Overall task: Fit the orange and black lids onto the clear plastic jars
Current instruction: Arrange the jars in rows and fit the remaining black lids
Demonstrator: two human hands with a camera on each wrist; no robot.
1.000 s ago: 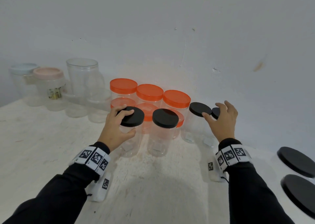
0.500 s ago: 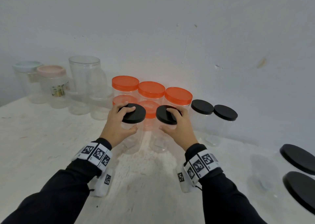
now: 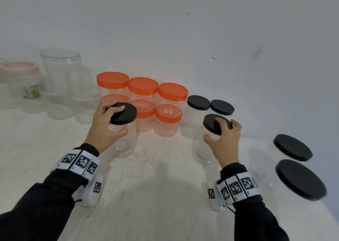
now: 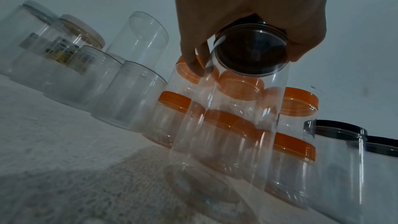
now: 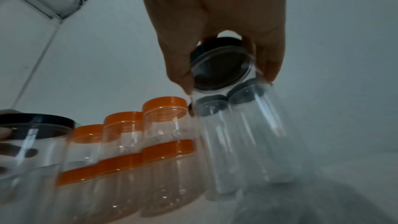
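Observation:
My left hand (image 3: 111,123) grips the black lid (image 3: 126,112) of a clear jar (image 3: 126,141) that stands on the white table; the left wrist view shows fingers curled round this lid (image 4: 252,52). My right hand (image 3: 222,136) grips the black lid (image 3: 213,124) of a second clear jar (image 3: 201,149), which tilts in front of two black-lidded jars (image 3: 199,102). In the right wrist view this jar (image 5: 247,134) is blurred under its lid (image 5: 219,67). Several orange-lidded jars (image 3: 143,85) stand in two rows between my hands.
At the far left are a pink-lidded container (image 3: 18,69), a tall lidless jar (image 3: 60,70) and small lidless jars (image 3: 86,108). Two more black-lidded jars (image 3: 292,147) stand at the right edge. A white wall (image 3: 201,39) rises just behind the rows.
My right hand came from the far black-lidded jars to the middle jar, took its lid and carried that jar to the right. My left hand has kept its hold.

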